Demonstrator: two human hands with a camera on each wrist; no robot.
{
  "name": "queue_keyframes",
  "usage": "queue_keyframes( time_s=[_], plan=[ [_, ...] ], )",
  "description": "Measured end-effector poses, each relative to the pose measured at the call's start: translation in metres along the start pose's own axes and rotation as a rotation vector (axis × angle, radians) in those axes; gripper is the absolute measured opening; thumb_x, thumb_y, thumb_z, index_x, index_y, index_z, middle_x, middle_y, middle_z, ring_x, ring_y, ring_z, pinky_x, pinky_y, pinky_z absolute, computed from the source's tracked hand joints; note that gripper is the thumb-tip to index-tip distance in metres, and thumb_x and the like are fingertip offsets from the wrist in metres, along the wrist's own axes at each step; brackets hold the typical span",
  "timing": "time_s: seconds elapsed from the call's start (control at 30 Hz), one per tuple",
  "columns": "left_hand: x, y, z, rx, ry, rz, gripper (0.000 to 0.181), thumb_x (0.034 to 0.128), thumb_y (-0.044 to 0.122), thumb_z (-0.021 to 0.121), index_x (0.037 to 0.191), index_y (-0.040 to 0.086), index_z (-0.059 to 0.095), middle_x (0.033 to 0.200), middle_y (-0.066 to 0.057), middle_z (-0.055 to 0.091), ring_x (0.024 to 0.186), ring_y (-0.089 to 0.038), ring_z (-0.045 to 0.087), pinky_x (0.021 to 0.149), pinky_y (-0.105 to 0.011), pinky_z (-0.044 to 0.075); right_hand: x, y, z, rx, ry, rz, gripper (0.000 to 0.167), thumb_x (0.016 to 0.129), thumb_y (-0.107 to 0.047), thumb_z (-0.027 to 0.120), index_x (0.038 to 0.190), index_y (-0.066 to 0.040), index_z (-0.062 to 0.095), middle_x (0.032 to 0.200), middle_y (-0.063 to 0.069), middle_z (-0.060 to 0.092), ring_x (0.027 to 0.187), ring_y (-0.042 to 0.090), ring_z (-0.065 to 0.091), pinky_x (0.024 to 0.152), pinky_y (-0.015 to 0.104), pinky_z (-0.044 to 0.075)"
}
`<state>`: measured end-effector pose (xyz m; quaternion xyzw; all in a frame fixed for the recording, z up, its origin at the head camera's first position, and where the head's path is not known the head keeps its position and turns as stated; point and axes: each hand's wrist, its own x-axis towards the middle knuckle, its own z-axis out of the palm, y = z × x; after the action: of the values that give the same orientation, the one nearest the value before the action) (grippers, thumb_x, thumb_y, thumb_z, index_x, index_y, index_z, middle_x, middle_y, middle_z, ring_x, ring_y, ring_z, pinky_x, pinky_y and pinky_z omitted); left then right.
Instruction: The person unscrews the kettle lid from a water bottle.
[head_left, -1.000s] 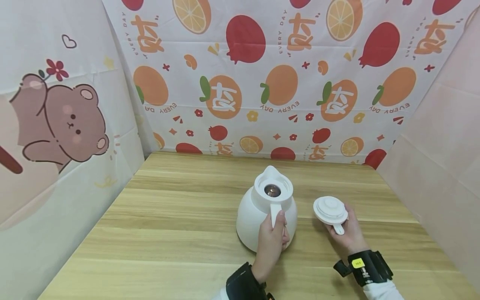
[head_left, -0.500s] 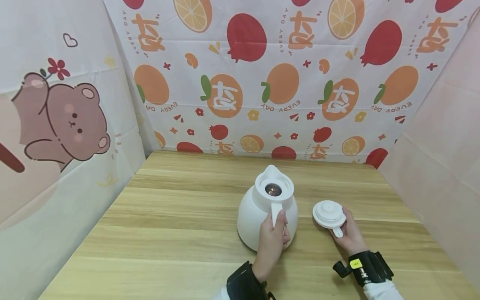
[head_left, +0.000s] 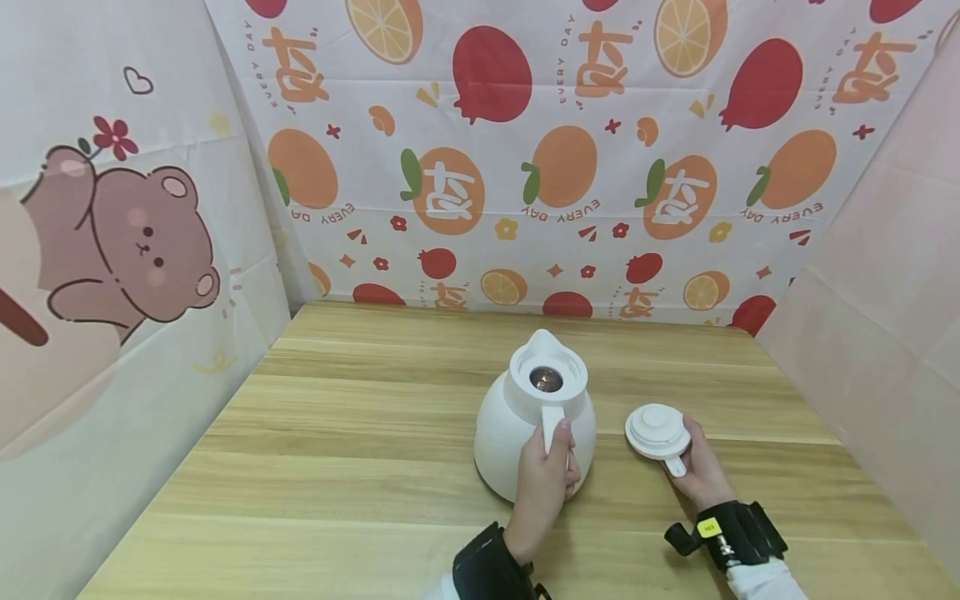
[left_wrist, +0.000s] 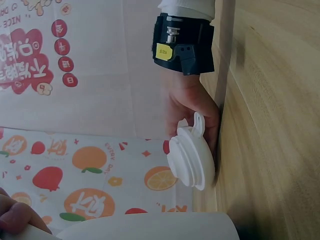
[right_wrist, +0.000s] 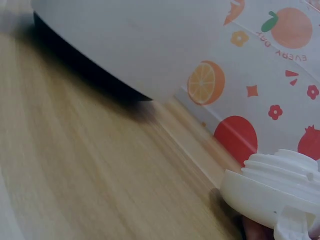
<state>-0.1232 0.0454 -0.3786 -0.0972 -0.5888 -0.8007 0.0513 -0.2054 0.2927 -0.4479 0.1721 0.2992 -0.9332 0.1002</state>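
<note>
A white thermal jug (head_left: 498,437) stands upright on the wooden table, its mouth uncovered and its spout facing the back. My left hand (head_left: 542,487) grips the jug's handle, thumb on top. To the right of the jug, my right hand (head_left: 705,469) holds the white jug lid (head_left: 657,429), which has its stepped inner side up and its small lever toward me. In the left wrist view the lid (left_wrist: 190,157) is close to the tabletop. The right wrist view shows the lid (right_wrist: 272,192) with most of the right hand out of sight.
The wooden table (head_left: 337,467) reaches back to a fruit-print cloth (head_left: 465,192). A cloth with a bear print (head_left: 150,250) hangs at the left, and a plain pale cloth (head_left: 885,333) at the right. Black camera straps (head_left: 742,533) wrap the wrists.
My right hand has lowered the lid slightly toward the table and toward me. The left hand and the jug have stayed in place.
</note>
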Motion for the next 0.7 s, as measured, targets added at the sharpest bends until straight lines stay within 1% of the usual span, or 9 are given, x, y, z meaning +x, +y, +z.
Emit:
queue_keyframes(
  time_s=[0.13, 0.2, 0.23, 0.3, 0.37, 0.43, 0.5, 0.6, 0.7],
  plan=[
    [0.0009, 0.0019, 0.0002, -0.013, 0.001, -0.023, 0.027, 0.1004, 0.014, 0.040, 0.080, -0.002, 0.043, 0.047, -0.001, 0.033, 0.036, -0.005, 0.029, 0.035, -0.016, 0.024, -0.0015, 0.0003, 0.0021, -0.071, 0.044, -0.031, 0.036, 0.097, -0.032, 0.044, 0.129, -0.022, 0.031, 0.086, -0.007, 0.061, 0.123, -0.003, 0.028, 0.093, 0.014, 0.033],
    [0.0010, 0.0021, 0.0003, -0.018, 0.001, -0.027, 0.027, 0.1003, 0.014, 0.039, 0.079, -0.002, 0.042, 0.047, -0.001, 0.032, 0.036, -0.005, 0.028, 0.035, -0.016, 0.024, -0.0019, 0.0002, 0.0035, -0.096, 0.058, -0.037, 0.041, 0.097, -0.032, 0.043, 0.134, -0.022, 0.027, 0.110, -0.006, 0.057, 0.125, -0.003, 0.023, 0.095, 0.013, 0.030],
    [0.0010, 0.0038, 0.0005, -0.014, 0.002, -0.036, 0.026, 0.1002, 0.012, 0.039, 0.079, -0.003, 0.042, 0.047, -0.002, 0.032, 0.036, -0.005, 0.028, 0.035, -0.016, 0.024, -0.0020, 0.0003, 0.0037, -0.107, 0.060, -0.041, 0.043, 0.097, -0.031, 0.043, 0.136, -0.022, 0.025, 0.121, -0.006, 0.050, 0.126, -0.003, 0.020, 0.096, 0.013, 0.028],
    [0.0005, 0.0044, 0.0006, -0.017, 0.000, -0.023, 0.026, 0.1001, 0.012, 0.039, 0.079, -0.003, 0.042, 0.047, -0.001, 0.032, 0.036, -0.005, 0.028, 0.035, -0.016, 0.023, -0.0023, 0.0000, 0.0036, -0.124, 0.070, -0.046, 0.045, 0.097, -0.031, 0.044, 0.136, -0.022, 0.024, 0.129, -0.006, 0.040, 0.126, -0.003, 0.021, 0.096, 0.013, 0.028],
    [0.0005, 0.0031, 0.0005, -0.015, 0.000, -0.014, 0.026, 0.1000, 0.013, 0.040, 0.079, -0.002, 0.042, 0.047, 0.000, 0.032, 0.036, -0.005, 0.028, 0.035, -0.016, 0.023, -0.0023, -0.0006, 0.0030, -0.132, 0.085, -0.052, 0.043, 0.097, -0.030, 0.043, 0.135, -0.022, 0.025, 0.130, -0.004, 0.040, 0.123, -0.002, 0.029, 0.094, 0.013, 0.031],
    [0.0005, 0.0030, 0.0005, -0.013, 0.002, -0.012, 0.027, 0.0999, 0.014, 0.041, 0.079, -0.002, 0.042, 0.047, 0.000, 0.032, 0.036, -0.005, 0.028, 0.034, -0.016, 0.023, -0.0029, -0.0014, 0.0020, -0.133, 0.098, -0.060, 0.036, 0.097, -0.028, 0.045, 0.129, -0.020, 0.032, 0.109, -0.006, 0.054, 0.113, -0.001, 0.040, 0.089, 0.013, 0.036],
    [0.0006, 0.0006, 0.0004, -0.014, 0.005, 0.003, 0.027, 0.0996, 0.017, 0.042, 0.079, -0.002, 0.042, 0.047, 0.000, 0.032, 0.036, -0.005, 0.028, 0.034, -0.016, 0.023, -0.0032, -0.0023, 0.0011, -0.143, 0.106, -0.075, 0.029, 0.097, -0.027, 0.044, 0.123, -0.017, 0.036, 0.091, -0.008, 0.057, 0.100, -0.001, 0.047, 0.085, 0.013, 0.039],
    [0.0007, -0.0001, 0.0005, -0.013, 0.013, 0.002, 0.029, 0.0994, 0.019, 0.043, 0.079, -0.001, 0.042, 0.047, 0.000, 0.033, 0.036, -0.005, 0.029, 0.034, -0.016, 0.023, -0.0028, -0.0034, -0.0003, -0.162, 0.107, -0.107, 0.022, 0.097, -0.024, 0.043, 0.117, -0.015, 0.038, 0.095, -0.008, 0.052, 0.091, -0.002, 0.049, 0.085, 0.012, 0.038],
    [0.0007, 0.0001, 0.0006, -0.014, 0.018, -0.002, 0.028, 0.0992, 0.019, 0.043, 0.079, -0.001, 0.042, 0.047, 0.001, 0.034, 0.036, -0.004, 0.029, 0.034, -0.016, 0.024, -0.0009, -0.0041, -0.0017, -0.200, 0.098, -0.144, 0.024, 0.099, -0.021, 0.038, 0.121, -0.015, 0.035, 0.106, -0.006, 0.044, 0.095, -0.003, 0.046, 0.089, 0.011, 0.034]
  ],
)
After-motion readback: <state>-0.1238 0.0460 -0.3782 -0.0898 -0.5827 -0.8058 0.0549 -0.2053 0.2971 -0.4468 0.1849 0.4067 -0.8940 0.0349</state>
